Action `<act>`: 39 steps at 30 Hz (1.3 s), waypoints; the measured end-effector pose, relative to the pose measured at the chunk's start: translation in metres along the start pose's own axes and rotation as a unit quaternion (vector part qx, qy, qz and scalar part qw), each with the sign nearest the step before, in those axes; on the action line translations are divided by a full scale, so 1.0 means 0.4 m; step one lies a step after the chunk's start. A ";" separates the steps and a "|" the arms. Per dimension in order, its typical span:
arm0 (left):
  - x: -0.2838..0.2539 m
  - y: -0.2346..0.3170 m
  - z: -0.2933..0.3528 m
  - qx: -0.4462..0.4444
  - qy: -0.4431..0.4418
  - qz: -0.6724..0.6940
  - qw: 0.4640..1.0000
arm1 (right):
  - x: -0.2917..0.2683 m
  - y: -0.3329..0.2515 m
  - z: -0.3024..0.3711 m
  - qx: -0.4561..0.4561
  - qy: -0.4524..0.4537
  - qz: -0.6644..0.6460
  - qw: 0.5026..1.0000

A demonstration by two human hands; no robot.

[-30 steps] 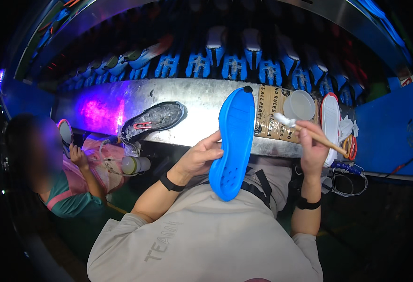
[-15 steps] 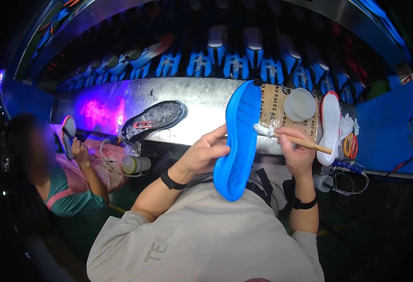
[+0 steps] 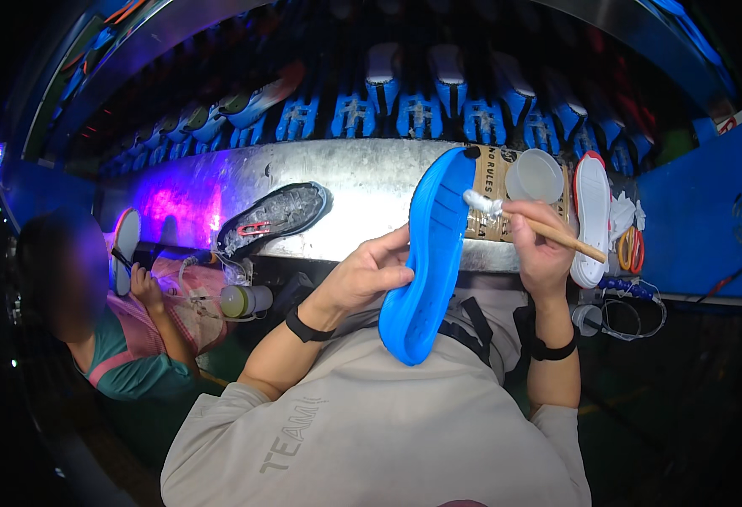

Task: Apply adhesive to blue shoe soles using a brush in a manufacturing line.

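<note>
Shiny metal workbench backs onto a row of blue fixtures. Before it, the blue shoe sole is tilted upright, its lower end overhanging the near edge; the left hand pinches its left rim, thumb on top. The right hand grasps a wooden-handled brush, white tip at the right rim; contact is unclear. A loose pinch could let the sole twist, smearing the rim. Rightward, the translucent cup and white sole crowd the brush; leftward, bare metal separates sole and dark shoe upper.
</note>
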State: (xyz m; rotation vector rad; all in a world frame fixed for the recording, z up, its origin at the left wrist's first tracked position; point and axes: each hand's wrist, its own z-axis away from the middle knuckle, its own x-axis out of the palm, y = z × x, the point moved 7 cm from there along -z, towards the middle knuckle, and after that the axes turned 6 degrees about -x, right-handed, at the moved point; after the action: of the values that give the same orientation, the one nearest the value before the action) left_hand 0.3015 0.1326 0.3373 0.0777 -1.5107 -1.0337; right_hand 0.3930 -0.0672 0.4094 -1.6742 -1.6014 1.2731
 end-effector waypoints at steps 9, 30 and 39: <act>-0.030 0.024 -0.003 0.040 0.050 -0.077 0.995 | 0.041 -0.043 0.026 -0.015 -0.118 -0.013 0.993; -0.039 0.049 0.011 0.081 0.065 -0.107 0.989 | 0.064 -0.101 0.055 -0.058 -0.127 -0.001 0.990; -0.058 0.063 0.019 0.093 0.085 -0.080 0.989 | 0.070 -0.105 0.072 -0.050 -0.127 -0.033 0.990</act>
State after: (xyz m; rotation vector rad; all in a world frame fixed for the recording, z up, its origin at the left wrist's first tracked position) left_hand 0.3138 0.1656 0.3364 0.4148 -1.4572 -0.9839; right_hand 0.3439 -0.0399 0.4245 -1.5531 -1.8805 1.4405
